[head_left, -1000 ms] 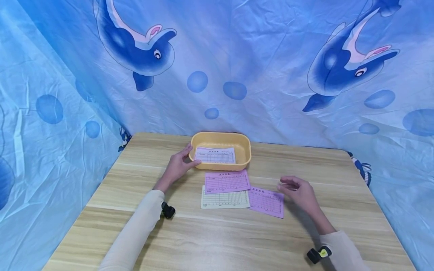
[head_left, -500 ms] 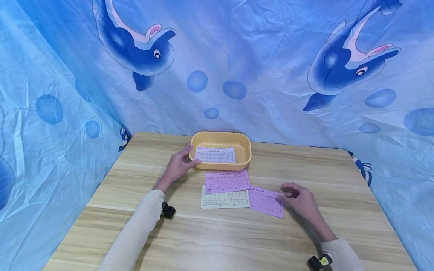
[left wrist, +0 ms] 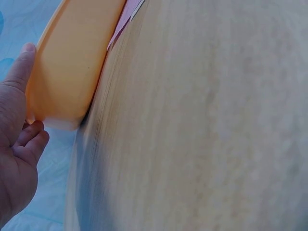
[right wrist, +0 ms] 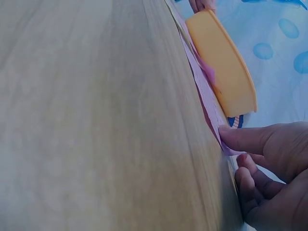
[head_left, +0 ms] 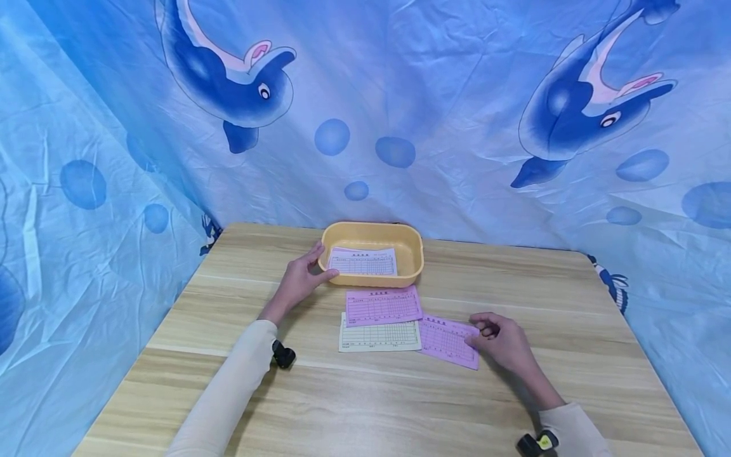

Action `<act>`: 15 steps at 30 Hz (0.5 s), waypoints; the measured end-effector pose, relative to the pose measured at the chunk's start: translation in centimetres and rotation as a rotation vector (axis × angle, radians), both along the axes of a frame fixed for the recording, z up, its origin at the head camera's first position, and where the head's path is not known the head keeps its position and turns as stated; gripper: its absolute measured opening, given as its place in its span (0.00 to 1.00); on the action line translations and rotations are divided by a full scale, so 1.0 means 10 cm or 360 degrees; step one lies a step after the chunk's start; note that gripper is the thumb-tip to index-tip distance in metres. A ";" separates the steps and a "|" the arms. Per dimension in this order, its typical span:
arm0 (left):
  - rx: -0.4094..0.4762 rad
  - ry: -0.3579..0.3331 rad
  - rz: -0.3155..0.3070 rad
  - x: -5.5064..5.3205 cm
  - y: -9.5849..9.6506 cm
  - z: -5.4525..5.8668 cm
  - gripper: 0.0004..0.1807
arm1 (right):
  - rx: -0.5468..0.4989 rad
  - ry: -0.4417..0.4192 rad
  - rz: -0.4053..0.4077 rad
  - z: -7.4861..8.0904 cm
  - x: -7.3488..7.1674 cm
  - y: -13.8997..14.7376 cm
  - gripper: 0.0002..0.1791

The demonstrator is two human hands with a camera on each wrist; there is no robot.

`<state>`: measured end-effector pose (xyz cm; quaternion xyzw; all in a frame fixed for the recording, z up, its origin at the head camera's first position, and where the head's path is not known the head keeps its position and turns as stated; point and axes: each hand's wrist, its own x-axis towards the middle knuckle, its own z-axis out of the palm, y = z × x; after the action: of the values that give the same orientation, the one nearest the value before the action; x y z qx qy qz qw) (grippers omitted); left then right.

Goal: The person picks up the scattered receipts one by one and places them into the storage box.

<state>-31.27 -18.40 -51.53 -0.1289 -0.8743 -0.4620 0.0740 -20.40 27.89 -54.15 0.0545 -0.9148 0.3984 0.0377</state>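
My left hand (head_left: 301,279) grips the left end of a yellow plastic basin (head_left: 412,254), thumb at the front rim and fingers round the side. Inside the basin lie a white printed form (head_left: 365,262) and a pink one partly under it. My right hand (head_left: 505,343) pinches the right edge of a pink printed form (head_left: 445,343). In the right wrist view the thumb (right wrist: 243,138) lies over this paper's edge, with the fingers below. Another pink form (head_left: 382,306) lies in front of the basin, overlapping a pale green form (head_left: 379,338).
The wooden table (head_left: 342,406) carries everything. A blue curtain (head_left: 457,127) with printed dolphins hangs right behind the table's back edge and along both sides. Each wrist wears a small black camera, one on the left sleeve (head_left: 228,387).
My right hand has come down onto the right-hand pink form and taken its edge, which has shifted slightly. The left hand and the basin have stayed put.
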 end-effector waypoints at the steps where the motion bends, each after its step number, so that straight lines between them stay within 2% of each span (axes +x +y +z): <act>1: 0.0000 -0.0003 0.0001 0.00 0.00 0.00 0.52 | 0.0000 -0.0009 0.0003 0.00 0.00 0.00 0.22; 11: -0.0015 -0.0015 0.0008 0.01 -0.01 0.01 0.52 | -0.0119 -0.0019 -0.0016 0.02 0.01 -0.03 0.22; 15: -0.0013 -0.0006 0.0003 0.01 0.00 0.01 0.52 | -0.0139 -0.0033 -0.0051 0.03 0.02 -0.03 0.19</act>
<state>-31.21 -18.44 -51.41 -0.1275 -0.8765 -0.4586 0.0722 -20.19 27.60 -53.89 0.0339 -0.8977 0.4378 0.0369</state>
